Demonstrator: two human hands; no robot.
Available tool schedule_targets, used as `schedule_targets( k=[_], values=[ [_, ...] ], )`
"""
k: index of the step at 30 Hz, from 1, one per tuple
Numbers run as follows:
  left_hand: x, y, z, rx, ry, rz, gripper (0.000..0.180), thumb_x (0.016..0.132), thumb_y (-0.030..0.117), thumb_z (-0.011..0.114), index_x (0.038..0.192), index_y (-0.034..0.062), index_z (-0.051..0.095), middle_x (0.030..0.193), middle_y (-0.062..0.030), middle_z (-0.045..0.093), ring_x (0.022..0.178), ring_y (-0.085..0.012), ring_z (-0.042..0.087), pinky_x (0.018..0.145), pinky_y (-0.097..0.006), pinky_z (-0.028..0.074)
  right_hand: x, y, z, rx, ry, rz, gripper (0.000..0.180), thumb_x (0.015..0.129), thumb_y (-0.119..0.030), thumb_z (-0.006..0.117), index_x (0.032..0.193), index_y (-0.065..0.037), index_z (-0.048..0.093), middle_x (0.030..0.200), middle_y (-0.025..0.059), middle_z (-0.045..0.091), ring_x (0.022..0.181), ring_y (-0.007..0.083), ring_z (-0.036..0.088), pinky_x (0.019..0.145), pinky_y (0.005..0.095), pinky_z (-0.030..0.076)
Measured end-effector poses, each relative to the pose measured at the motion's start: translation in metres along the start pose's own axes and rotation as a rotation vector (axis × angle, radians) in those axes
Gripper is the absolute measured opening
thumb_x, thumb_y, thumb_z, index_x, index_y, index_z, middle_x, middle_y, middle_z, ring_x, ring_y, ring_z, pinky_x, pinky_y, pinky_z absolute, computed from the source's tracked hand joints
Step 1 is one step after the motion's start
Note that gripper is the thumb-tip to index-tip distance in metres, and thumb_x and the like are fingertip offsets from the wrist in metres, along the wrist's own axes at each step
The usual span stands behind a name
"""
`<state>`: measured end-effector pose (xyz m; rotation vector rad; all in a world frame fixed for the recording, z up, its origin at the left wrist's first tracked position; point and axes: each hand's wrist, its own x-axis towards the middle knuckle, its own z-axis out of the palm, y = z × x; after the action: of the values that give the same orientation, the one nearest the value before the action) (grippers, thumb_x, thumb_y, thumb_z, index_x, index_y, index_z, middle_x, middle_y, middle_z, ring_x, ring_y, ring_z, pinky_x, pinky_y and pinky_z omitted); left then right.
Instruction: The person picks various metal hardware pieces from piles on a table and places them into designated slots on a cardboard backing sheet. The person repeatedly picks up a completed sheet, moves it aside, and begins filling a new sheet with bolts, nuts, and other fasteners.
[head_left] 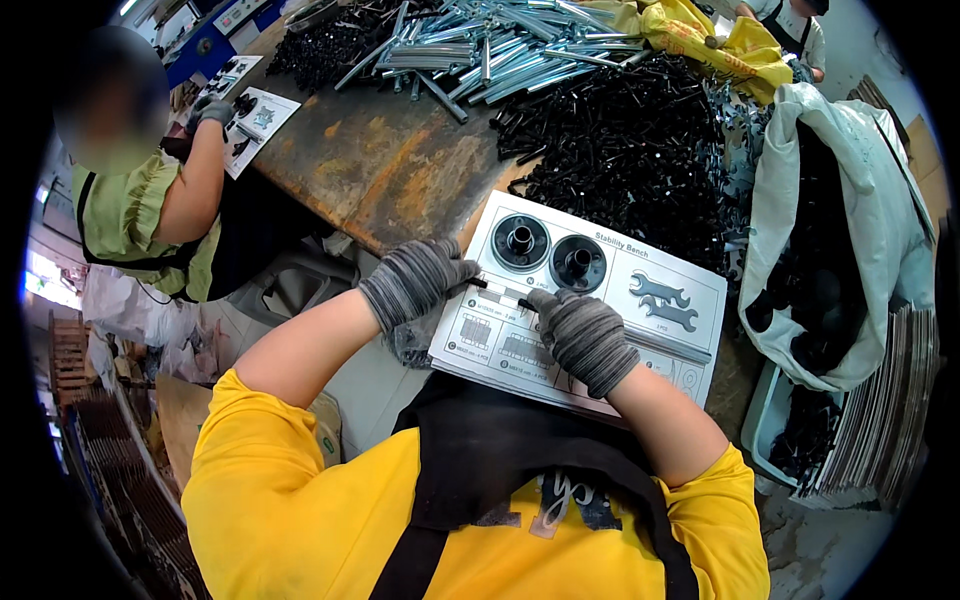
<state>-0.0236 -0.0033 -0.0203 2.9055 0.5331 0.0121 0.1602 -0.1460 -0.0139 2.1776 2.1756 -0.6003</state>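
Grip: can't tell | left hand [415, 282], right hand [588, 342] partly hiding board [709, 295] | black hardware [612, 150] beyond, white sack [868, 200] right

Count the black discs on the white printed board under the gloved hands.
2: one black disc near the white printed board's upper-left corner, the other black disc just right of it. Hands may hide more.

A hand could pass over the open stretch of tabletop [375, 165] ahead-left of the printed card [615, 288]. Straight ahead, heaped black hardware [620, 150] (steel tubes [500, 55] piled behind it) blocks the way, and the white sack [875, 170] bars the right.
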Motion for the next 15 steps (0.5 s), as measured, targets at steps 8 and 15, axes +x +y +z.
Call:
schedule_targets(
  k=[8, 15],
  values=[
    [0.006, 0.007, -0.008, 0.195, -0.236, -0.043, 0.028, 0.084, 0.034, 0.047, 0.079, 0.0098, 0.061, 0.062, -0.0114, 0.055, 0.060, -0.0272, 0.059, 0.051, -0.039, 0.047, -0.005, -0.003, 0.004, -0.091, 0.000, -0.035, 0.028, 0.080, -0.025, 0.051, 0.102, -0.007, 0.053, 0.079, 0.0118, 0.061, 0.070, 0.0267, 0.062, 0.059, 0.0382, 0.049],
    [0.017, 0.015, -0.009, 0.252, -0.307, -0.015, 0.024, 0.083, 0.024, 0.048, 0.076, 0.0052, 0.060, 0.066, -0.0153, 0.059, 0.065, -0.0298, 0.062, 0.053, -0.041, 0.049, -0.001, -0.019, -0.004, -0.092, -0.133, -0.028, 0.030, 0.081, -0.023, 0.047, 0.099, 0.001, 0.050, 0.085, 0.0155, 0.062, 0.074, 0.0287, 0.062, 0.064, 0.0427, 0.049]
  ],
)
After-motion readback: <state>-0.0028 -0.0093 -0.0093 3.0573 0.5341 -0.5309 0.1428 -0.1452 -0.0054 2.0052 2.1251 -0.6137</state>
